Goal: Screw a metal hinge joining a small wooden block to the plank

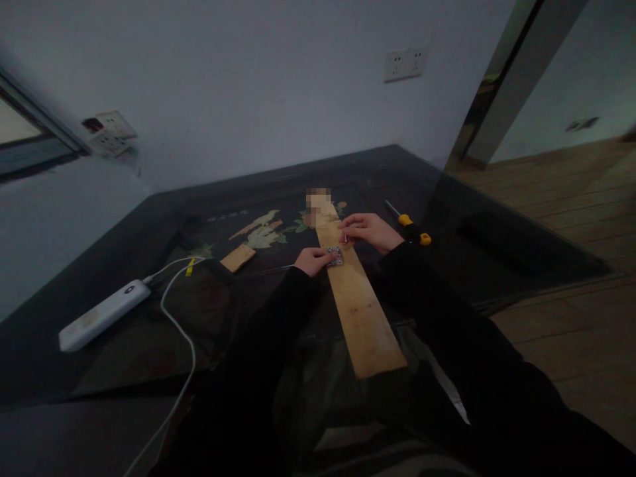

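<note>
A long, narrow wooden board [365, 311] runs away from me, its near end jutting over the table's front edge. Near its middle lies a small silvery metal plate with holes [336, 257]. My left hand [313, 261] is closed on the plate's left side, thumb on top, pressing it to the wood. Just above the plate, my right hand [372, 230] pinches a small shiny piece that looks like a screw [346, 238]. Right of the board rests a screwdriver [407, 222] with a yellow and black handle.
On the dark table [119, 245] lie a short wood block [238, 258] and a white power bank [105, 315]. Its white cable [193, 354] drops over the front edge at left. A wall with sockets [405, 64] stands behind.
</note>
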Demonstrator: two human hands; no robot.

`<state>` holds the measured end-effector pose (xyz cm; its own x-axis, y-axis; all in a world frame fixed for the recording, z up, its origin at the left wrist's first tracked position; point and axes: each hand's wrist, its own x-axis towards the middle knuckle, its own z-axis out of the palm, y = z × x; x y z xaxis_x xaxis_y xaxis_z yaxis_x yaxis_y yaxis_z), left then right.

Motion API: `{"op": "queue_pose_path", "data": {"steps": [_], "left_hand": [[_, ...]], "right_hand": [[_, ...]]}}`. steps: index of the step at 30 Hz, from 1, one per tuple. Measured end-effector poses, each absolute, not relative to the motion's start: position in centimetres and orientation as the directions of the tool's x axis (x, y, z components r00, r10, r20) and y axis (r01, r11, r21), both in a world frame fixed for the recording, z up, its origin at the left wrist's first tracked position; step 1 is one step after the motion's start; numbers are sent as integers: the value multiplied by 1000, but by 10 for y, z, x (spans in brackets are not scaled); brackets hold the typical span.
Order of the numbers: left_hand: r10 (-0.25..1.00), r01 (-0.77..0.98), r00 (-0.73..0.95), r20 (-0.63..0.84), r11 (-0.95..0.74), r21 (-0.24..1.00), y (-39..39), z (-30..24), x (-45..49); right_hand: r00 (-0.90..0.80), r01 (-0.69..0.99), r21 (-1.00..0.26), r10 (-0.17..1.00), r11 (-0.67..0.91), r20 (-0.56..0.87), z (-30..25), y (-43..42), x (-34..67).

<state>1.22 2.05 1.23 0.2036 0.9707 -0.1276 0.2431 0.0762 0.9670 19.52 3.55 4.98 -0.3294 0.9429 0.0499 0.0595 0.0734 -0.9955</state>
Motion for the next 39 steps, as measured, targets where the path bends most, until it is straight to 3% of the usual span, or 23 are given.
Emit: {"op": "queue_pose_path", "data": {"steps": [5,10,18,31,39], "left_hand": [[975,293,196,-107,46,955,22,11,10],[974,300,200,-108,44,953,21,12,11],[970,290,222,-95,28,957,22,9,9],[965,281,246,-89,17,960,23,7,8],[970,282,219,-102,37,959,21,10,10]], "right_hand": [[-316,59,-997,946,-57,-73,43,39,191],[-454,209,-978,887,13,-85,35,43,190],[-559,399,-855,827,332,60,35,47,195],[-529,423,-835,844,352,88,32,47,194],[-495,425,-804,851,415,178,34,44,191]]}}
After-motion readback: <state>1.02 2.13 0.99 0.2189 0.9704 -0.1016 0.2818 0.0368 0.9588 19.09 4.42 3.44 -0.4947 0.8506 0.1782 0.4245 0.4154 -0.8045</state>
